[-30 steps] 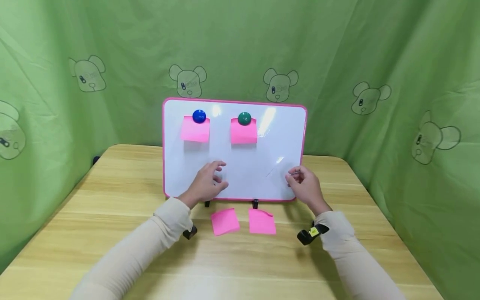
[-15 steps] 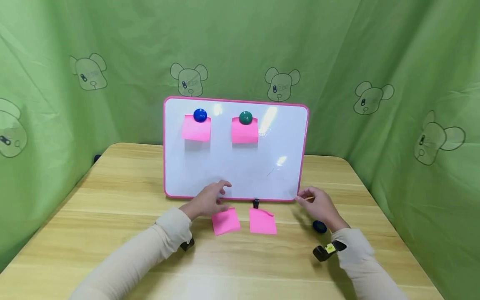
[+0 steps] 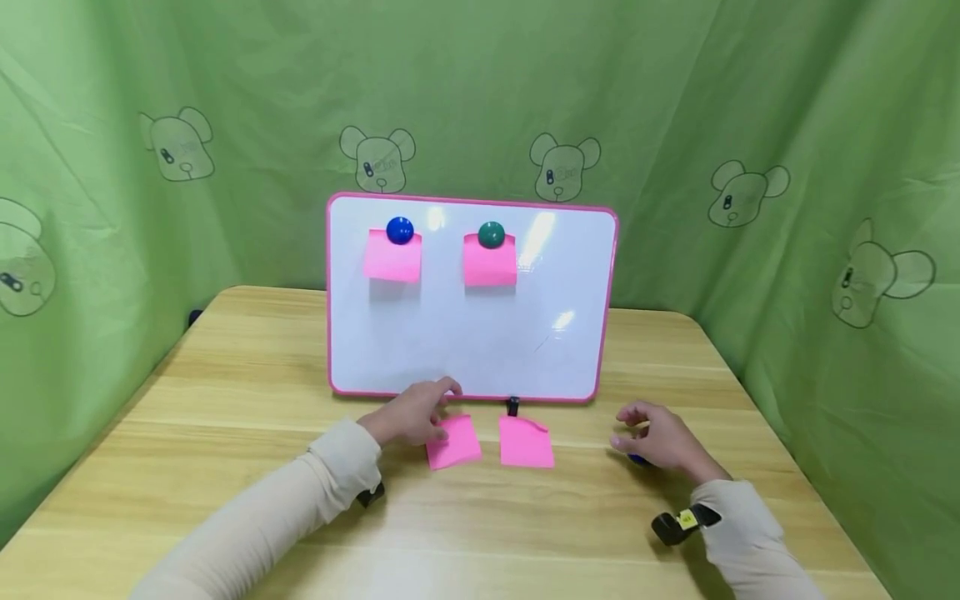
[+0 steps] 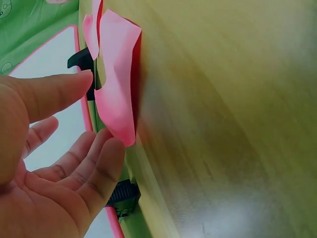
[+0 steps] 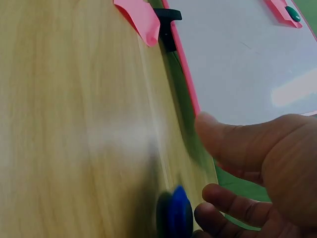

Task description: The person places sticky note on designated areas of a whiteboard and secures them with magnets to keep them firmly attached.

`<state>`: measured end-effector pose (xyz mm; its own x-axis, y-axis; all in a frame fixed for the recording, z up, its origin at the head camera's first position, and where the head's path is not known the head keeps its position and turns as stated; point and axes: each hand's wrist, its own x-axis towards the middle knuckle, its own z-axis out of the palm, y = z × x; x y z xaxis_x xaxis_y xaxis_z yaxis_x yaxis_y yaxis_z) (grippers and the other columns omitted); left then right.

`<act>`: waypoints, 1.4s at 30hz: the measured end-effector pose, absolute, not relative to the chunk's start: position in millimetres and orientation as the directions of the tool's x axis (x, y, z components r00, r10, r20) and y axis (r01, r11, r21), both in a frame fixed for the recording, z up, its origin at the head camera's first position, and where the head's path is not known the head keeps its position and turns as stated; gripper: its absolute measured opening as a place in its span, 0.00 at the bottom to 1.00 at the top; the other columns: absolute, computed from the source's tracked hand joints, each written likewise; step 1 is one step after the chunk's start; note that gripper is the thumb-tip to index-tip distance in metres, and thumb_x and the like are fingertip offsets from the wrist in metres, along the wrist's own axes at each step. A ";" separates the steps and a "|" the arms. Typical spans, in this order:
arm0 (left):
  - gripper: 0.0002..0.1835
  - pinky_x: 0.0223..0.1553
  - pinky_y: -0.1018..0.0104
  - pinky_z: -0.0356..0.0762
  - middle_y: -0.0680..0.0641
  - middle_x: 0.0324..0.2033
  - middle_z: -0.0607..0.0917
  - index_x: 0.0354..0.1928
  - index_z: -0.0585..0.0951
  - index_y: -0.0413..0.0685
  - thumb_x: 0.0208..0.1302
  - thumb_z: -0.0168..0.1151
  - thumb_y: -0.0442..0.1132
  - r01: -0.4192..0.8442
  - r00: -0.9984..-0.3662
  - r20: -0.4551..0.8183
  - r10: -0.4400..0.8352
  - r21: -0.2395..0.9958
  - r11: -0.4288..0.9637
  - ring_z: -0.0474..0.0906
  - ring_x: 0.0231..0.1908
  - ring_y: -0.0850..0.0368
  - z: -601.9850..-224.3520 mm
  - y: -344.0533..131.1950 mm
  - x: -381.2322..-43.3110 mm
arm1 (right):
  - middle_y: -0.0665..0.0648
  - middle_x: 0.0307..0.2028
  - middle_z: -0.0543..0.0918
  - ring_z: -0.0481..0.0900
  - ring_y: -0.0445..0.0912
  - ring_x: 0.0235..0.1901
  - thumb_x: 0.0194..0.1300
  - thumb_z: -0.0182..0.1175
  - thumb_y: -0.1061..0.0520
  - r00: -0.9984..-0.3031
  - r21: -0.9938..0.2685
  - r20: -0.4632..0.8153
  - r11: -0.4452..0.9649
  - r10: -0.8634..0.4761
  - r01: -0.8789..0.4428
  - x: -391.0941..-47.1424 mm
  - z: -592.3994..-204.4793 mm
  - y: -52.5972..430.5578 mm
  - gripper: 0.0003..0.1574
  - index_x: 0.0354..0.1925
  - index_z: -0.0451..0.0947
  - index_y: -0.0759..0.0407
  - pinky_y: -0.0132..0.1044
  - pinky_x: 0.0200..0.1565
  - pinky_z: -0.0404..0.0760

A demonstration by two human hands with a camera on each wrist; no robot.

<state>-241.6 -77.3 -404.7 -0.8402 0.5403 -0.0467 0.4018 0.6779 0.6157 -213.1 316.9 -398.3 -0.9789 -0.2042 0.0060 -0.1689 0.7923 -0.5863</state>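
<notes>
Two pink sticky notes lie on the wooden table, a left note [image 3: 459, 446] and a right note [image 3: 527, 442] with a curled top edge. Over the left note's near-left side is my left hand [image 3: 415, 414], thumb and fingers apart. In the left wrist view its fingertips come close to a note [image 4: 119, 74]; whether they touch it I cannot tell. My right hand [image 3: 663, 437] hovers above a dark blue round magnet [image 3: 638, 459], thumb and fingers spread with nothing between them. The right wrist view has this magnet [image 5: 179, 213] just beside the fingers.
Behind the notes a pink-framed whiteboard [image 3: 465, 333] leans upright on black feet [image 3: 513, 406]. A blue magnet [image 3: 400, 231] and a green magnet [image 3: 491, 234] each hold a pink note on it. Green curtains [image 3: 465, 83] surround the table [image 3: 480, 533].
My left hand has come down from the whiteboard to the left note. My right hand has moved right and toward me, from the board's lower right corner to the loose blue magnet.
</notes>
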 end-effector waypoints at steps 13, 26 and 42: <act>0.28 0.41 0.63 0.78 0.47 0.38 0.81 0.58 0.71 0.44 0.55 0.64 0.22 0.431 -0.828 -0.044 0.559 0.588 0.684 0.75 0.36 0.56 -415.3 -86.6 -245.8 | 0.56 0.36 0.77 0.74 0.50 0.36 0.51 0.75 0.58 -0.981 -0.575 -0.071 0.811 -0.181 -0.108 -212.0 -407.2 323.1 0.20 0.38 0.76 0.61 0.39 0.34 0.76; 0.18 0.34 0.66 0.76 0.51 0.31 0.79 0.43 0.75 0.51 0.56 0.54 0.20 0.471 -0.809 -0.030 0.587 0.565 0.677 0.74 0.32 0.57 -413.5 -88.8 -249.9 | 0.57 0.37 0.77 0.74 0.50 0.35 0.50 0.75 0.60 -0.982 -0.609 -0.070 0.787 -0.175 -0.097 -212.5 -404.7 320.9 0.22 0.40 0.75 0.63 0.37 0.30 0.77; 0.14 0.33 0.67 0.75 0.52 0.29 0.78 0.36 0.77 0.47 0.55 0.52 0.20 0.594 -0.760 0.152 0.631 0.556 0.581 0.72 0.29 0.58 -412.7 -86.4 -251.0 | 0.56 0.33 0.77 0.75 0.48 0.31 0.55 0.72 0.57 -0.988 -0.634 -0.052 0.769 -0.146 -0.081 -210.9 -406.5 320.6 0.20 0.43 0.77 0.65 0.36 0.25 0.79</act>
<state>-251.0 -86.4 -412.7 -0.7604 0.6312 0.1525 0.5941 0.5814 0.5559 -210.9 320.6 -406.5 -0.9879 -0.1460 -0.0515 -0.0807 0.7693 -0.6337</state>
